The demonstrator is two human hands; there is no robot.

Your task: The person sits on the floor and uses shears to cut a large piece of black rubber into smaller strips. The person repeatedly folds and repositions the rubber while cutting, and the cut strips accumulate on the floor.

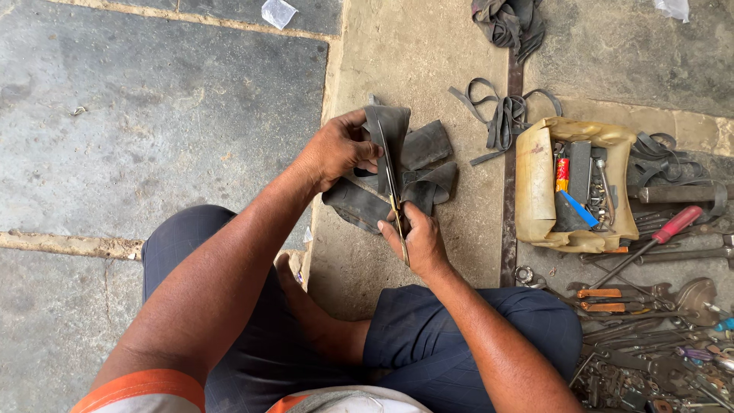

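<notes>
A yellowed cut-open container [535,183] of tools, rubber strips [505,115] and a red-handled screwdriver [673,226] lie nearby

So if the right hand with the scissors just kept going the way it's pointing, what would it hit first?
Probably the black rubber tube: the right hand points its scissors up along it, towards the left hand gripping the upper end.

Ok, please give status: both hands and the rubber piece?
Left hand grips black rubber tube. Right hand works scissors into it. Nothing blocking; tool tray to the right.
</notes>
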